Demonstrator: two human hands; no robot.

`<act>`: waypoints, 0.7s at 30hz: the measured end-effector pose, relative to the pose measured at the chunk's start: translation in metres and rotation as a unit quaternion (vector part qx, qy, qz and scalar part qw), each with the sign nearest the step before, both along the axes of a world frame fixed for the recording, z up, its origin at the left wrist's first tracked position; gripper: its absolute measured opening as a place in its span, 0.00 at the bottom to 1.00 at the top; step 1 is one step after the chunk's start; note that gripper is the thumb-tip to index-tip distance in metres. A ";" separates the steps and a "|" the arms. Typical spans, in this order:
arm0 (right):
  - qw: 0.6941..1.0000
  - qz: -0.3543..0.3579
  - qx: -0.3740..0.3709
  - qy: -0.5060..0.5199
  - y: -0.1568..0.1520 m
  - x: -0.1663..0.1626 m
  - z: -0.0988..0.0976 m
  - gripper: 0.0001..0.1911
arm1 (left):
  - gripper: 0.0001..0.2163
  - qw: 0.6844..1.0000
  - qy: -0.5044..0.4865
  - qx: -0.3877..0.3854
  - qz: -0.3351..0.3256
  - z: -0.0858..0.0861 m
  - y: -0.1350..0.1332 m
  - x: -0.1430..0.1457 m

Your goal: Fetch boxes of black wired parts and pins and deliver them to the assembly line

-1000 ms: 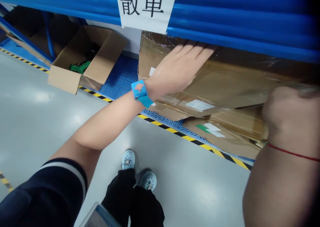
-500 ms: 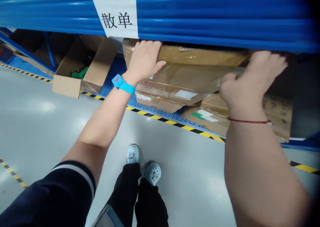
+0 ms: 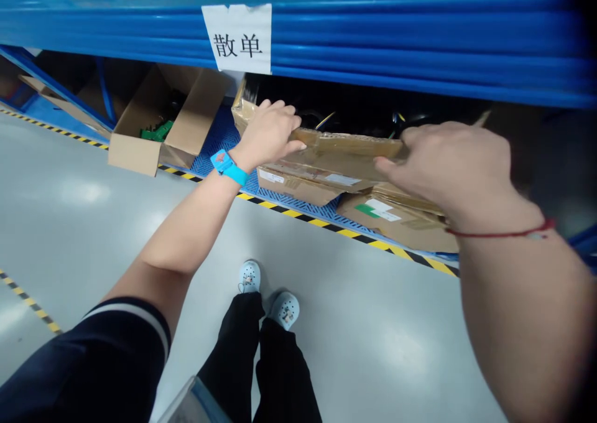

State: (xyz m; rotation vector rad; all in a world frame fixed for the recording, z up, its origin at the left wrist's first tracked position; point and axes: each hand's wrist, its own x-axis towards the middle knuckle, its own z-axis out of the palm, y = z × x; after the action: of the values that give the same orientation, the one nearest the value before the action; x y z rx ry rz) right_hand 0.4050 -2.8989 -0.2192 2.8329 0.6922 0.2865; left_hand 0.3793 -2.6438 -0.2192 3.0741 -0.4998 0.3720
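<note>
Cardboard fills the space under the blue shelf beam (image 3: 373, 31): a flattened cardboard sheet (image 3: 345, 152) lies tilted on top of a pile of other flattened boxes (image 3: 396, 221), just below the beam and a little to the right of the white paper sign (image 3: 237, 37) stuck on it. The left hand (image 3: 268, 134) is closed over the sheet's upper left edge, fingers curled over the top and thumb lying along the front face; a blue wristband (image 3: 227, 167) sits on that wrist. The right hand (image 3: 448, 162) grips the sheet's right end, fingers bent around the edge, though how far they wrap behind the cardboard cannot be told from here. A thin red string (image 3: 504, 231) circles the right wrist. Both hands hold the same sheet, well apart from each other. Left of the sign, an open box (image 3: 140, 143) with green parts inside stands under the beam. Below the beam, on the grey floor (image 3: 93, 224), are the person's light blue shoes (image 3: 265, 289).
</note>
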 end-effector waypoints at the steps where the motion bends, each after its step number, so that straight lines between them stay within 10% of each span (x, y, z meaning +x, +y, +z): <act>1: 1.000 0.004 -0.009 0.014 0.002 0.004 0.005 0.21 | 0.19 1.000 -0.005 0.002 0.000 -0.001 0.001 0.003; 9: 0.993 0.117 0.004 0.022 -0.003 0.004 0.014 0.21 | 0.20 0.998 0.013 0.064 -0.015 0.013 0.001 -0.010; 21: 0.946 0.241 0.209 0.054 -0.045 -0.138 0.012 0.21 | 0.20 0.995 0.068 -0.030 -0.066 0.030 -0.024 -0.165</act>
State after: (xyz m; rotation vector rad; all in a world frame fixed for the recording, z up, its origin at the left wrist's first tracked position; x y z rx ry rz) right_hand 0.2674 -2.9439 -0.2072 3.0357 1.5163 0.3944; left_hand 0.2140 -2.6679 -0.1897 2.9616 -0.6698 0.1709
